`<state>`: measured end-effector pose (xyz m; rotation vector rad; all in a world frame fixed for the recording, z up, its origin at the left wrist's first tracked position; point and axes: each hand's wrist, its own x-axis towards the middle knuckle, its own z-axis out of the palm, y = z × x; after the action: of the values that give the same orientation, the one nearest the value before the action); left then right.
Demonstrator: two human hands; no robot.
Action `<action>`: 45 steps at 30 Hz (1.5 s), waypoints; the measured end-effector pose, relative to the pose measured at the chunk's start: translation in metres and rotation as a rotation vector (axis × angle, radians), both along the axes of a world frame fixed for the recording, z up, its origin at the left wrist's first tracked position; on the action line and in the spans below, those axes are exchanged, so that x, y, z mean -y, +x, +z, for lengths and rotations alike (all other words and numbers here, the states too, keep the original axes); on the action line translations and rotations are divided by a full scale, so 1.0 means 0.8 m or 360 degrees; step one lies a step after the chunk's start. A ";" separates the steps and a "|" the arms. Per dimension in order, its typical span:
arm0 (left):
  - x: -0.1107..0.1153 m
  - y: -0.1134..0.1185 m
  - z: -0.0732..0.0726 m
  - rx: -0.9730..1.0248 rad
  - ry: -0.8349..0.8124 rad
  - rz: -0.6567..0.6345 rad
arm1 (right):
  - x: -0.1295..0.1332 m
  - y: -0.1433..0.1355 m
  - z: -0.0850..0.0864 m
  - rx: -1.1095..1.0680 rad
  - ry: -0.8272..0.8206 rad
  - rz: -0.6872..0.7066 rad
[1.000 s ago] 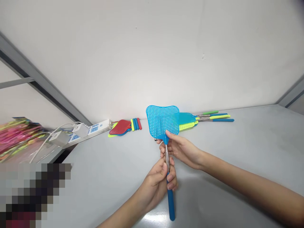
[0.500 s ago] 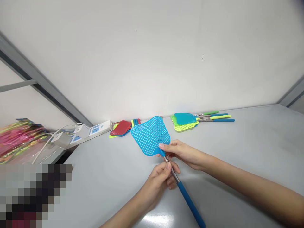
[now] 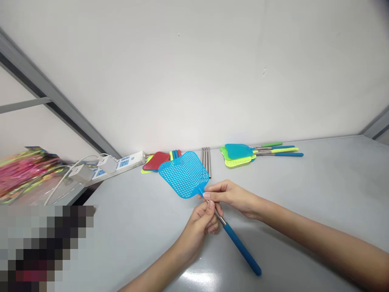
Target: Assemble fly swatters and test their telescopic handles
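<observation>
A light-blue perforated fly swatter head (image 3: 184,175) is joined to a metal rod that ends in a dark-blue handle (image 3: 242,249). My right hand (image 3: 225,195) pinches the neck of the swatter where head and rod meet. Just below it, my left hand (image 3: 204,220) is closed round the metal rod. The swatter is held above the grey table (image 3: 127,235), its head up and to the left, its handle pointing down to the right.
Several swatters (image 3: 238,151) lie stacked at the back right. Metal rods (image 3: 206,161), coloured handles (image 3: 175,154) and a red swatter head (image 3: 156,161) lie near the wall. A power strip (image 3: 130,159) with plugs and bagged pink items (image 3: 27,174) are at the left.
The swatter and both hands have shifted slightly left, with the handle's end now in view. My right hand has slid onto the neck. The metal rods behind are more visible.
</observation>
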<state>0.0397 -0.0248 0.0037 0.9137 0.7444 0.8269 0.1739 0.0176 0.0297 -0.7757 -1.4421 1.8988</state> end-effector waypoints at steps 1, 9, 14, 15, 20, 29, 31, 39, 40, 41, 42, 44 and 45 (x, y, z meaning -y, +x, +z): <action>-0.001 0.000 0.000 0.0008 -0.0013 0.0002 | 0.000 0.000 -0.001 -0.0021 -0.0008 0.0017; -0.010 -0.007 0.006 0.0085 -0.0080 0.0066 | -0.003 0.000 -0.010 -0.0136 -0.0115 -0.0012; -0.021 -0.016 0.008 0.0101 -0.0045 0.0279 | -0.008 0.006 -0.012 -0.0090 -0.0278 0.0051; -0.023 -0.017 0.008 0.0093 -0.0030 0.0312 | -0.009 0.007 -0.012 -0.0046 -0.0291 0.0063; -0.027 -0.020 0.007 0.0052 0.0014 0.0380 | -0.015 0.011 -0.014 0.0120 -0.0322 0.0132; -0.039 -0.026 -0.002 -0.0306 0.0053 0.0404 | -0.025 0.028 -0.013 0.0446 -0.0082 0.0278; -0.040 -0.025 -0.003 -0.0346 0.0054 0.0402 | -0.023 0.028 -0.010 0.0501 -0.0026 0.0319; -0.037 -0.021 -0.006 -0.0444 0.0008 0.0496 | -0.017 0.019 -0.011 0.0578 -0.0033 0.0254; -0.036 -0.020 -0.007 -0.0446 0.0018 0.0513 | -0.016 0.018 -0.012 0.0560 -0.0060 0.0237; -0.035 -0.020 -0.008 -0.0444 0.0034 0.0509 | -0.014 0.016 -0.013 0.0530 -0.0092 0.0237; -0.034 -0.019 -0.008 -0.0440 0.0062 0.0479 | -0.013 0.015 -0.013 0.0489 -0.0127 0.0257; -0.032 -0.018 -0.009 -0.0447 0.0136 0.0362 | -0.010 0.012 -0.012 0.0406 -0.0221 0.0348; -0.031 -0.018 -0.008 -0.0461 0.0165 0.0303 | -0.009 0.012 -0.011 0.0377 -0.0274 0.0403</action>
<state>0.0254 -0.0002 -0.0030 1.0811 1.0608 0.9170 0.1831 0.0246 0.0207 -0.9644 -1.5971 2.2058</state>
